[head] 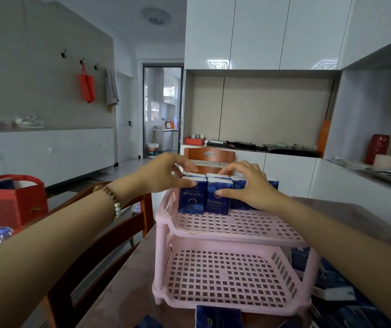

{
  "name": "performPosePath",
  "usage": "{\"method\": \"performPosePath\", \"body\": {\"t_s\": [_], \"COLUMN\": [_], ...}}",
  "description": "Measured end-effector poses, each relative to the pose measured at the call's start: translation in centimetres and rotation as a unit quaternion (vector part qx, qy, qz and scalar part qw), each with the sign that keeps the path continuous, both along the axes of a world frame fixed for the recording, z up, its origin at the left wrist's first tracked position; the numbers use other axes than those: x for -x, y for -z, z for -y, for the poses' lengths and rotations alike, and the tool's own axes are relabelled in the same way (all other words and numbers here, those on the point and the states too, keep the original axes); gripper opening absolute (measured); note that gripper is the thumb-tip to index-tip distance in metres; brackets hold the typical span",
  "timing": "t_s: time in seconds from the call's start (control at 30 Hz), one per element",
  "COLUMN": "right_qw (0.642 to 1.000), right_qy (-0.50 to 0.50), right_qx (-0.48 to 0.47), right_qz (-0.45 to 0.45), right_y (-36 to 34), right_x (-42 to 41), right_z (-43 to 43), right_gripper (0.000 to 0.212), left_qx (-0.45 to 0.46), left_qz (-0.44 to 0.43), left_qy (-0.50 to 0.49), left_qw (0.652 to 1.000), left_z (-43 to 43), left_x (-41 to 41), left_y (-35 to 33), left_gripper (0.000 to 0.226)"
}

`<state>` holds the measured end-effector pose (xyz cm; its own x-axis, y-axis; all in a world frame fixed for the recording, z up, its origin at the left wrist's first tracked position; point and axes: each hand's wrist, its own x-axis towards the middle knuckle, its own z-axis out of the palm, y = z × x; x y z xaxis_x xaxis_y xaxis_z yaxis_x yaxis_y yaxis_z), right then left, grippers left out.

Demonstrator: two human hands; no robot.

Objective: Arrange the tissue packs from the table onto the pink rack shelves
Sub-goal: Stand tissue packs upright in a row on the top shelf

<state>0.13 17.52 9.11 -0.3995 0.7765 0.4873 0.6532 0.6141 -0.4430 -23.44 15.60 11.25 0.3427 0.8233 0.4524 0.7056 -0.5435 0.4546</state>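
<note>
A pink two-tier rack (232, 229) stands on the table. Several dark blue tissue packs stand upright in rows at the back of its top shelf. My left hand (166, 172) pinches the leftmost front pack (191, 201), thumb on its face, fingers over the top. My right hand (246, 183) grips the middle front pack (218, 202) the same way and covers the packs to its right. The lower shelf (223, 275) holds nothing. More blue packs lie loose on the table at the right (331, 285) and at the front edge (217, 317).
A wooden chair (99, 235) stands at the table's left side, another (210, 157) behind the rack. On the glass side table at left are a red gift bag (12, 204) and a water bottle (2, 235). A counter with a mug (386, 161) runs along the right.
</note>
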Motion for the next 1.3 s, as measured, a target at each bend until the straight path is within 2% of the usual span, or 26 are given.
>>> {"method": "performPosePath", "body": {"t_s": [0.63, 0.83, 1.0, 1.1, 1.2, 1.3], "right_qw": [1.0, 0.999, 0.996, 0.99, 0.973, 0.958], "right_qy": [-0.025, -0.045, -0.07, -0.091, -0.071, -0.048], "right_qx": [-0.003, 0.02, 0.033, 0.073, 0.132, 0.155], "right_qz": [0.005, 0.014, 0.045, 0.081, 0.174, 0.236], "right_y": [-0.7, -2.2, -3.2, -2.5, -0.7, 1.7], "right_x": [-0.2, -1.8, -4.3, -5.9, -7.9, -9.8], "right_z": [0.3, 2.5, 8.4, 12.6, 15.9, 17.6], "right_gripper": [0.034, 0.033, 0.031, 0.041, 0.056, 0.059], "left_qx": [-0.041, -0.033, -0.03, -0.024, -0.032, -0.033], "left_qz": [-0.01, -0.026, -0.071, -0.114, -0.2, -0.268], "left_qy": [-0.025, -0.002, -0.001, 0.009, -0.004, -0.022], "left_qw": [0.999, 0.999, 0.997, 0.993, 0.979, 0.963], "left_z": [0.5, 3.4, 9.1, 12.7, 15.3, 16.7], "left_x": [0.1, -1.3, -3.6, -5.0, -6.3, -7.5], "left_y": [-0.1, -1.2, -1.3, 0.1, 2.2, 4.5], "left_gripper": [0.03, 0.021, 0.025, 0.033, 0.043, 0.045]}}
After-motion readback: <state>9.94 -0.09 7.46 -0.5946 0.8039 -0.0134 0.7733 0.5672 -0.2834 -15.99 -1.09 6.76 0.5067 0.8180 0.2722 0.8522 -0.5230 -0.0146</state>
